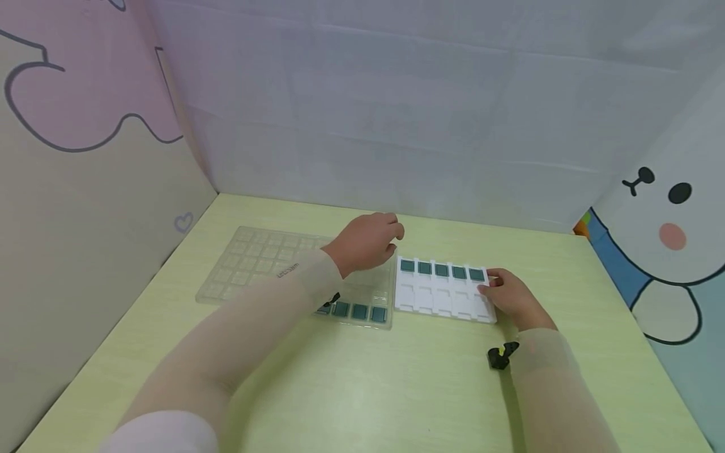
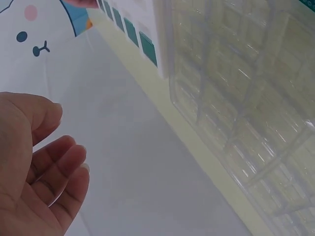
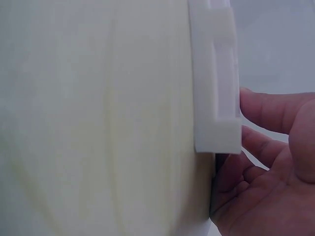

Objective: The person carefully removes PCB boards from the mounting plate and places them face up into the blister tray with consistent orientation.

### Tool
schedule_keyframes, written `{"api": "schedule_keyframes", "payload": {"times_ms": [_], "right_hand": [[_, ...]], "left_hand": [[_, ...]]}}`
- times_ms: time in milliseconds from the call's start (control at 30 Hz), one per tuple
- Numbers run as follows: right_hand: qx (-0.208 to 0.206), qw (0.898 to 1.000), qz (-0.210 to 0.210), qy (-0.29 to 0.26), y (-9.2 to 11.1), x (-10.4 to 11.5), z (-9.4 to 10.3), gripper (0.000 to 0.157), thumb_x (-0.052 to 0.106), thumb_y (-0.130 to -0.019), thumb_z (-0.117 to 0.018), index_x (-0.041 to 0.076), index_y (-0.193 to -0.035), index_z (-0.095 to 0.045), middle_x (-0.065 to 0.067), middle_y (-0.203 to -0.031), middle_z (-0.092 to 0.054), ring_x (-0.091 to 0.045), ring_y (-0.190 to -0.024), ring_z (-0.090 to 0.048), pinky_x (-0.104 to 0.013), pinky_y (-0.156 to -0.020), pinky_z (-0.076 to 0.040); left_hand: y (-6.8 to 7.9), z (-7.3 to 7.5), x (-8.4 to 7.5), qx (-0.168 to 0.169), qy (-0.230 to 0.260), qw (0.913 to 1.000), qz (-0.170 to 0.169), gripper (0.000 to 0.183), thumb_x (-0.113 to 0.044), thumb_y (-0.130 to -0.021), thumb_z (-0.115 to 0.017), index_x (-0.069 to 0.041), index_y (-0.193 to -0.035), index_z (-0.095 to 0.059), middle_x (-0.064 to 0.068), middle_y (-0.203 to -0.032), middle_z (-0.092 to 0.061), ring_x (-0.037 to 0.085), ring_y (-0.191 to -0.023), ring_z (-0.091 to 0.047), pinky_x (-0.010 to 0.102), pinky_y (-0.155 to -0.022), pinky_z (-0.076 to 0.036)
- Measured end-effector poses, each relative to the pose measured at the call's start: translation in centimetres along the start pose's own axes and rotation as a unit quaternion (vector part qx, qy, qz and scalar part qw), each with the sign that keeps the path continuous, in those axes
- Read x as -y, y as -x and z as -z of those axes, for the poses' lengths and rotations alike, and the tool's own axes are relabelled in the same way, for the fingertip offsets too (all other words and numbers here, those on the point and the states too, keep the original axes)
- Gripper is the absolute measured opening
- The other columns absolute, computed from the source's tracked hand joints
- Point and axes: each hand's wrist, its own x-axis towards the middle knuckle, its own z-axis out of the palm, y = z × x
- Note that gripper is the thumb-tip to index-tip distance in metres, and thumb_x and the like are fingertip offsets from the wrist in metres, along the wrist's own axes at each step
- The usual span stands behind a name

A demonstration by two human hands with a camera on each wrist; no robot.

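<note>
My left hand [image 1: 365, 242] hovers over the right part of a clear plastic compartment tray [image 1: 249, 255]. In the left wrist view its fingers [image 2: 71, 160] are loosely bent, with a gap to the thumb and nothing between them. Several dark green square pieces [image 1: 359, 311] lie in the clear tray's front row. Just to the right is a white slotted tray [image 1: 436, 299], its back row filled with green squares [image 1: 442, 270]. My right hand [image 1: 512, 299] holds the white tray by its right end, thumb [image 3: 266, 108] on the upper face and other fingers at the end.
Both trays lie on a pale yellow table [image 1: 396, 390]. A white cloth wall [image 1: 396, 113] rises behind it, with printed panels at the left and right. Small black clip-like parts [image 1: 500, 357] hang at both sleeve cuffs.
</note>
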Motion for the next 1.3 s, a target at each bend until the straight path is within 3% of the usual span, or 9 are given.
{"api": "schedule_keyframes", "payload": {"times_ms": [267,633,1033,1300], "right_hand": [[0.0,1.0,-0.003,-0.001,-0.1,-0.1,0.1,0.066,0.026,-0.106,-0.057,-0.003,-0.158,-0.028,-0.03,-0.146,-0.038,-0.044,-0.123,-0.041,-0.062,-0.108,-0.036],[-0.002,1.0,-0.002,-0.001,0.0,0.0,0.1,0.066,0.026,-0.106,-0.057,-0.002,-0.158,-0.028,-0.03,-0.145,-0.038,-0.043,-0.122,-0.04,-0.061,-0.107,-0.036],[-0.004,1.0,-0.01,-0.005,-0.1,0.1,-0.1,0.067,0.027,-0.106,-0.057,-0.001,-0.159,-0.027,-0.028,-0.146,-0.038,-0.043,-0.122,-0.04,-0.061,-0.107,-0.037],[-0.003,1.0,-0.012,-0.001,0.0,0.1,0.0,0.067,0.028,-0.106,-0.057,-0.001,-0.159,-0.027,-0.028,-0.145,-0.039,-0.043,-0.122,-0.041,-0.061,-0.106,-0.037]], "left_hand": [[-1.2,-0.3,-1.4,0.0,-0.005,0.9996,-0.027,0.019,-0.017,-0.102,-0.062,-0.015,-0.12,-0.068,-0.002,-0.114,-0.063,0.013,-0.101,-0.061,0.025,-0.086,-0.051],[-3.3,-2.7,-1.6,0.001,0.018,0.9998,-0.003,0.021,-0.017,-0.103,-0.061,-0.014,-0.122,-0.069,-0.002,-0.112,-0.062,0.013,-0.096,-0.061,0.026,-0.081,-0.052],[-3.9,-3.2,-2.4,0.037,0.033,0.9985,0.022,0.024,-0.019,-0.103,-0.062,-0.014,-0.125,-0.069,-0.002,-0.114,-0.062,0.014,-0.099,-0.06,0.026,-0.084,-0.052],[-4.7,-4.2,-2.2,0.051,0.013,0.9983,0.026,0.023,-0.023,-0.102,-0.066,-0.015,-0.123,-0.07,-0.003,-0.11,-0.062,0.013,-0.096,-0.058,0.027,-0.085,-0.052]]}}
